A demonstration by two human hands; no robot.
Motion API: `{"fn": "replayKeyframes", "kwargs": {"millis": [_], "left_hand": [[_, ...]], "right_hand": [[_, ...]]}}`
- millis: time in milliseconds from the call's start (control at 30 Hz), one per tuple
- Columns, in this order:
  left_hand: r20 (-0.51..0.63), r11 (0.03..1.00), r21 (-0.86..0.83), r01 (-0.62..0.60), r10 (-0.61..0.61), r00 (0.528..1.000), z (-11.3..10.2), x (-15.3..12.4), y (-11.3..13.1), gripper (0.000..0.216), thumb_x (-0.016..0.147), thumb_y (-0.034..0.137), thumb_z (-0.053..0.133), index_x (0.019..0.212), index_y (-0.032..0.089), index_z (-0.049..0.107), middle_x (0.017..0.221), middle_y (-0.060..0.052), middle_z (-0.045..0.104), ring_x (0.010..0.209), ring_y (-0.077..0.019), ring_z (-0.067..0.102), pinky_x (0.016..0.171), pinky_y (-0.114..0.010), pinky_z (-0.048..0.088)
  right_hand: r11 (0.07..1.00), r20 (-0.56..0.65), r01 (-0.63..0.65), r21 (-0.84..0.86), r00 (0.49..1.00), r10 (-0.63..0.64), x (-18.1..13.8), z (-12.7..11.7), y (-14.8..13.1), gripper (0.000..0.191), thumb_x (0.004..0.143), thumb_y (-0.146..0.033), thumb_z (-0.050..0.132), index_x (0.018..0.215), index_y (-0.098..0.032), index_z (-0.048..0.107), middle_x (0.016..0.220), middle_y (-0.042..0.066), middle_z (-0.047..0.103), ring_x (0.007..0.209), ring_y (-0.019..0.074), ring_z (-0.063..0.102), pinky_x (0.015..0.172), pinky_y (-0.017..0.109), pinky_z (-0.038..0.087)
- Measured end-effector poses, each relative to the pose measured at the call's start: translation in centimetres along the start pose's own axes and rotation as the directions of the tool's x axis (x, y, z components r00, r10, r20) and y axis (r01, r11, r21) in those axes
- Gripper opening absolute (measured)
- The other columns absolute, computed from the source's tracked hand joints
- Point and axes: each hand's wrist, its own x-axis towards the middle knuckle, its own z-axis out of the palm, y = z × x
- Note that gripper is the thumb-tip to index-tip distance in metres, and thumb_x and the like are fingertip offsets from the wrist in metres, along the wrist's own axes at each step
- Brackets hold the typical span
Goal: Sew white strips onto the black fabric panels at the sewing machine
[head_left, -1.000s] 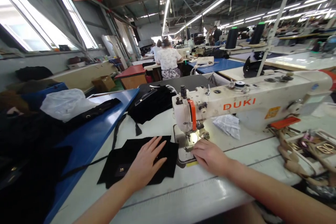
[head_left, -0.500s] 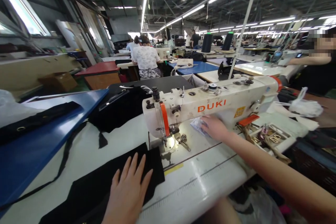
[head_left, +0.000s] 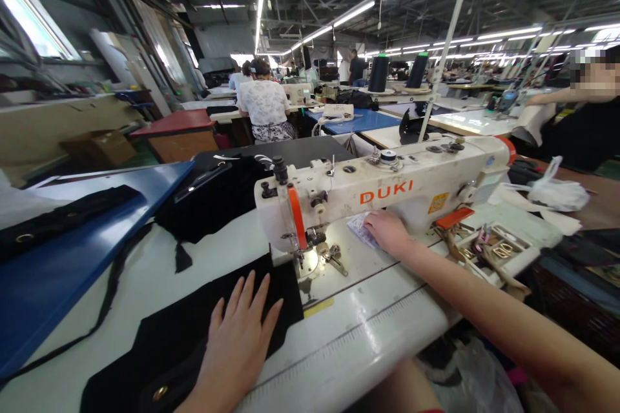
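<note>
My left hand (head_left: 237, 329) lies flat with its fingers spread on a black fabric piece (head_left: 165, 329). A brass eyelet (head_left: 160, 393) shows in the fabric near my wrist. My right hand (head_left: 390, 231) reaches under the arm of the white sewing machine (head_left: 334, 190). Its fingers are closed on a crumpled whitish cloth (head_left: 362, 227) that rests on the machine bed. The needle area (head_left: 306, 261), lit by a small lamp, sits between my two hands, and the fabric's right edge lies just before it.
A tray (head_left: 513, 251) of metal rings and small tools stands at the right. Black fabric (head_left: 213, 187) lies behind the machine, and a blue board (head_left: 97, 258) slants at the left. A white plastic bag (head_left: 557, 187) lies far right. Co-workers sit beyond.
The view has shifted slightly. My right hand has moved a little on the machine bed with the cloth. My left hand stays spread on the black fabric, where an eyelet now shows.
</note>
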Motion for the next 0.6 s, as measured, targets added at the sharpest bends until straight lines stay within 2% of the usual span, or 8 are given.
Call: {"fn": "replayKeyframes", "kwargs": {"millis": [100,200,300,367,400,467,533,600], "left_hand": [[-0.012,1.000,-0.006,0.006,-0.006,1.000,0.2,0.1,-0.1,0.057,0.090,0.044,0.034,0.136,0.014,0.053,0.146,-0.016,0.045,0.137,-0.0341,0.038,0.105,-0.056,0.033],[-0.077,0.998,-0.057,0.009,-0.013,0.997,0.4,0.1,-0.4,0.055,0.090,0.042,0.035,0.131,0.013,0.057,0.144,-0.017,0.047,0.136,-0.0357,0.038,0.106,-0.059,0.032],[-0.176,0.973,-0.226,-0.041,0.001,0.984,-0.2,-0.2,-0.6,0.052,0.089,0.043,0.038,0.123,0.013,0.063,0.141,-0.017,0.051,0.135,-0.0355,0.040,0.107,-0.059,0.032],[-0.192,0.906,-0.416,-0.082,0.001,0.981,-1.1,-0.7,-0.1,0.048,0.087,0.046,0.044,0.118,0.017,0.066,0.137,-0.013,0.056,0.131,-0.0324,0.046,0.109,-0.054,0.034],[-0.153,0.846,-0.528,-0.074,-0.009,0.988,-1.7,-0.9,0.5,0.045,0.086,0.048,0.047,0.116,0.020,0.067,0.134,-0.010,0.059,0.128,-0.0303,0.049,0.109,-0.051,0.036],[0.031,0.658,-0.751,0.052,-0.043,0.999,-3.0,-1.3,2.2,0.044,0.083,0.050,0.053,0.116,0.025,0.067,0.126,-0.006,0.065,0.121,-0.0279,0.056,0.108,-0.046,0.039],[0.272,0.351,-0.897,0.267,-0.036,0.962,-3.9,-1.4,4.4,0.048,0.080,0.053,0.057,0.117,0.023,0.066,0.122,-0.008,0.067,0.118,-0.0275,0.058,0.106,-0.044,0.042],[0.427,-0.026,-0.904,0.427,0.028,0.904,-4.2,-1.2,6.4,0.053,0.077,0.056,0.061,0.114,0.019,0.066,0.118,-0.012,0.068,0.116,-0.0282,0.060,0.103,-0.042,0.044]], "right_hand": [[1.000,-0.014,-0.029,-0.003,0.999,0.029,0.3,0.1,-0.1,0.022,0.093,-0.014,0.049,0.087,-0.014,0.069,0.094,0.012,0.070,0.093,0.0235,0.062,0.082,0.029,0.043],[0.995,-0.041,-0.100,0.002,0.994,0.100,0.7,-0.3,0.0,0.025,0.095,-0.017,0.045,0.088,-0.014,0.070,0.092,0.013,0.071,0.089,0.0230,0.064,0.078,0.029,0.044],[0.989,-0.077,-0.143,0.029,0.986,0.145,0.5,-1.3,0.0,0.026,0.096,-0.021,0.045,0.090,-0.016,0.070,0.093,0.012,0.071,0.089,0.0228,0.064,0.077,0.029,0.044],[0.989,-0.097,-0.136,0.056,0.985,0.141,-0.3,-1.9,-0.5,0.022,0.095,-0.020,0.047,0.092,-0.017,0.069,0.096,0.010,0.071,0.092,0.0219,0.063,0.078,0.028,0.044],[0.990,-0.120,-0.114,0.089,0.985,0.124,-0.9,-2.2,-1.0,0.020,0.094,-0.019,0.049,0.092,-0.018,0.069,0.097,0.009,0.071,0.093,0.0215,0.062,0.079,0.028,0.044],[0.980,-0.203,-0.011,0.201,0.978,0.052,-2.7,-2.6,-2.8,0.017,0.091,-0.017,0.051,0.091,-0.018,0.068,0.095,0.007,0.069,0.091,0.0208,0.061,0.079,0.028,0.045],[0.930,-0.319,0.166,0.327,0.946,-0.057,-4.7,-2.5,-5.4,0.016,0.091,-0.017,0.051,0.087,-0.018,0.066,0.086,0.007,0.067,0.084,0.0207,0.060,0.077,0.031,0.045],[0.868,-0.366,0.296,0.400,0.919,-0.145,-6.8,-2.2,-8.6,0.015,0.091,-0.017,0.050,0.085,-0.019,0.064,0.084,0.007,0.066,0.082,0.0205,0.058,0.076,0.033,0.045]]}}
